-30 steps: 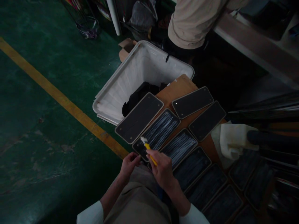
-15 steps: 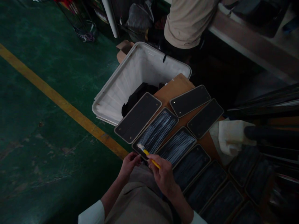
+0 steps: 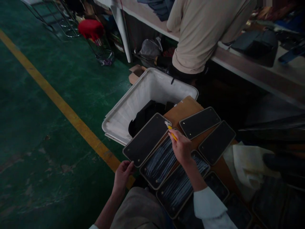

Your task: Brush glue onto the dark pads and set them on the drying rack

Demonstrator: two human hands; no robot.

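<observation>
My right hand [image 3: 182, 148] grips a yellow-handled brush [image 3: 172, 133]. Its whitish bristles are at the far right corner of a dark rounded rectangular panel [image 3: 146, 140] with a pale rim. At that panel's near corner, my left hand [image 3: 124, 171] has its thumb and forefinger pinched on the edge. Alongside lies a second panel [image 3: 157, 165] streaked with white, partly hidden by my right hand. A third panel [image 3: 175, 192], also streaked, sits closer to me under my right forearm.
Panels lie on a brown board [image 3: 184, 109]. Beyond it stands a white bin [image 3: 152, 82] with black pieces inside. Two plain panels [image 3: 200, 122] are at the far right, near a whitish container [image 3: 247, 159]. A seated person [image 3: 197, 41] works at a bench [image 3: 252, 70]; a red-topped stool [image 3: 91, 30] stands left.
My right hand has carried the brush up and away, from the streaked panel's near end to the plain panel's far corner. My left hand has shifted left to that panel. The view has tilted up.
</observation>
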